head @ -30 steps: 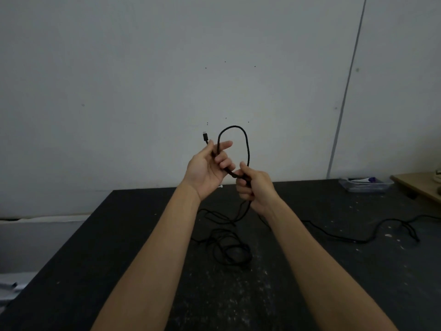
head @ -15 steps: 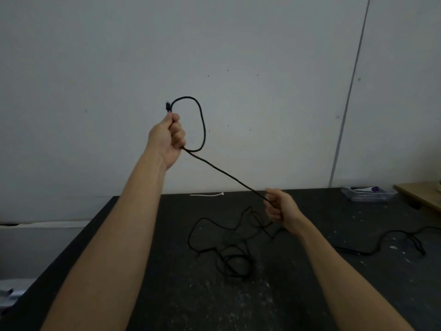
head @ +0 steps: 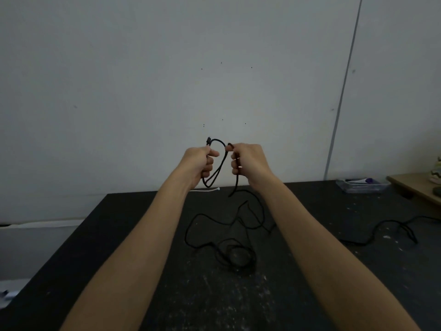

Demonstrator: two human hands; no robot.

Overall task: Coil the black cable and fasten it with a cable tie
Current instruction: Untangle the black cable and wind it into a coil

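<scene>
The thin black cable point(head: 217, 170) is partly coiled in the air above the far side of the black table point(head: 119, 235). My left hand point(head: 199, 163) is shut on the loops, with the cable's plug end sticking up above the fist. Close to its right, my right hand point(head: 247, 163) grips the strand that runs down from it. The remaining cable lies loose and tangled on the table between my forearms. A white cable tie point(head: 207, 189) lies at the table's far edge, just below my left hand.
A second black cable point(head: 391, 229) snakes across the right side of the table. A clear plastic tray point(head: 362, 186) sits at the far right edge, beside a wooden surface point(head: 415, 189). A pale wall stands right behind the table.
My hands have come back together: the left dropped from high at the left, the right rose from the table, adding another loop to the coil in the left hand.
</scene>
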